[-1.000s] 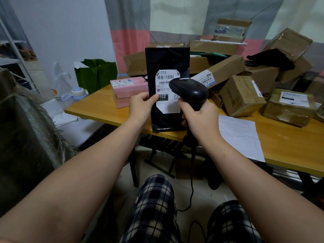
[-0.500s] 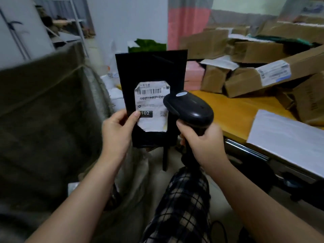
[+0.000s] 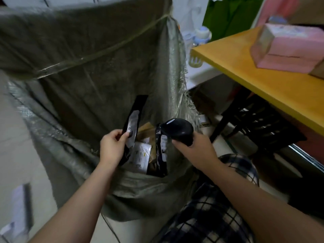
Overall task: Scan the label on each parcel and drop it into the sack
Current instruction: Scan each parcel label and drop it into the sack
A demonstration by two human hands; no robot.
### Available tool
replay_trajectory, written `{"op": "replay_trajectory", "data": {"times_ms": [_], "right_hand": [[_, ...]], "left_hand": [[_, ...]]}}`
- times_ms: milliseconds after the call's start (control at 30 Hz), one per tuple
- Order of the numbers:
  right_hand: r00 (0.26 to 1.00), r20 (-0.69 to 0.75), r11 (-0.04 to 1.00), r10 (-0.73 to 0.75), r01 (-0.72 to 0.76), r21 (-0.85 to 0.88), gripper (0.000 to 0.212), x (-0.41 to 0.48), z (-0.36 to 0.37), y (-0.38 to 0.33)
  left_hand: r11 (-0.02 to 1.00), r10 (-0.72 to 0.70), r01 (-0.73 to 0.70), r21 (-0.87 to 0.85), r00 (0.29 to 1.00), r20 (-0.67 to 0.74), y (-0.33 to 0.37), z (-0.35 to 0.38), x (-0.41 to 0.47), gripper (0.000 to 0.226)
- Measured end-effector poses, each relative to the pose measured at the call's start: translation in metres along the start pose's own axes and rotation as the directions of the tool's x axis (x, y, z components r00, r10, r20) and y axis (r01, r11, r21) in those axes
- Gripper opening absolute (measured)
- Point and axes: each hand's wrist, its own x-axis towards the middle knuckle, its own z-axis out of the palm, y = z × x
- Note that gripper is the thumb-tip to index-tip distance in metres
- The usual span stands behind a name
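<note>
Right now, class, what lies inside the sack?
In the sack: a white parcel, a brown box and a black parcel standing beside the scanner. Whatever lies beneath them is covered.

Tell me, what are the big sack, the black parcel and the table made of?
Sack: looks like woven plastic, dull grey-green; a criss-cross weave shows and loose strands fray at its edge.
Parcel: probably thin black plastic film; it looks flat and flimsy where the left hand pinches it.
Table: smooth orange-yellow top, maybe laminated board; no grain is visible, so unsure.
</note>
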Motion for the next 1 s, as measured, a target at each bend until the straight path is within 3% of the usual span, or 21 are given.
{"op": "replay_trajectory", "data": {"times_ms": [200, 333, 433, 567, 700, 833, 1000], "right_hand": [[0.997, 0.063, 0.999, 0.044, -0.044, 0.004, 0.026, 0.011, 0.012, 0.005], [0.994, 0.082, 0.998, 0.067, -0.065, -0.019, 0.023, 0.012, 0.015, 0.008], [0.990, 0.072, 0.993, 0.119, -0.119, -0.001, 0.024, 0.011, 0.015, 0.012], [0.991, -0.022, 0.988, 0.132, -0.129, 0.087, 0.020, 0.008, 0.002, 0.013], [0.978, -0.153, 0.985, 0.141, -0.124, 0.118, 0.019, -0.002, -0.030, 0.014], [0.931, -0.343, 0.990, 0.128, -0.100, 0.097, 0.016, -0.028, -0.082, 0.025], [0.809, -0.580, 0.995, 0.091, -0.097, 0.022, 0.017, -0.085, -0.168, 0.033]], "left_hand": [[0.945, -0.005, -0.065, 0.322, 0.977, 0.213, -0.008, 0.011, 0.019, 0.020], [0.792, -0.118, -0.130, 0.597, 0.926, 0.358, -0.030, 0.024, 0.015, 0.023], [0.702, -0.163, -0.183, 0.688, 0.900, 0.405, -0.034, 0.035, 0.006, 0.023], [0.749, 0.104, -0.324, 0.578, 0.919, 0.382, -0.003, 0.048, 0.002, 0.025], [0.747, 0.341, -0.500, 0.439, 0.854, 0.392, 0.055, 0.061, -0.006, 0.023], [0.686, 0.547, -0.676, 0.269, 0.723, 0.422, 0.126, 0.084, -0.028, 0.025], [0.571, 0.699, -0.818, 0.062, 0.525, 0.486, 0.221, 0.131, -0.078, 0.028]]}}
